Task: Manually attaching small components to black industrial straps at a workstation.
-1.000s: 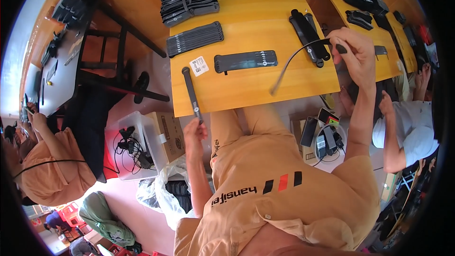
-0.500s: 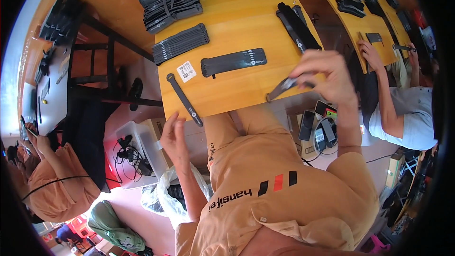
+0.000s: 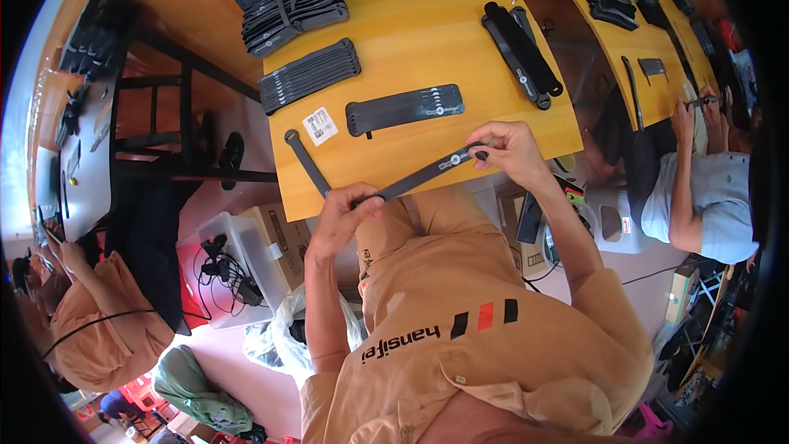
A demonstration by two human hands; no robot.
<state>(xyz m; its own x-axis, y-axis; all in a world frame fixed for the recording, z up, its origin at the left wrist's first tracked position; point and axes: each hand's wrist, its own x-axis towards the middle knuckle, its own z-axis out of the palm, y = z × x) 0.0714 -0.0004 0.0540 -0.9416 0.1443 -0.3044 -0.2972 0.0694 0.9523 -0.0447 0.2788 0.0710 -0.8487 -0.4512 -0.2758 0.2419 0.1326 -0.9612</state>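
A black strap point(image 3: 427, 174) with small white print stretches between my hands over the table's near edge. My left hand point(image 3: 345, 215) pinches its lower left end. At its upper right end, the fingers of my right hand point(image 3: 508, 148) are closed on it. A second black strap point(image 3: 306, 163), with a slotted end, lies on the table beside my left hand, which covers its near end. Just beyond the held strap rests a flat black printed piece point(image 3: 394, 112), wide and rectangular. Farther left is a fanned row of black straps point(image 3: 312, 74); more black straps point(image 3: 518, 49) lie at the right.
A white label point(image 3: 320, 127) sits on the yellow table point(image 3: 419, 33). Tied black bundles point(image 3: 288, 8) are stacked at its far left corner. Below left stands a clear bin point(image 3: 238, 271) with cables. People work at tables on both sides.
My right hand has brought the strap down and left, away from the right-hand straps. My left hand has moved right and taken its other end; the strap is now stretched out.
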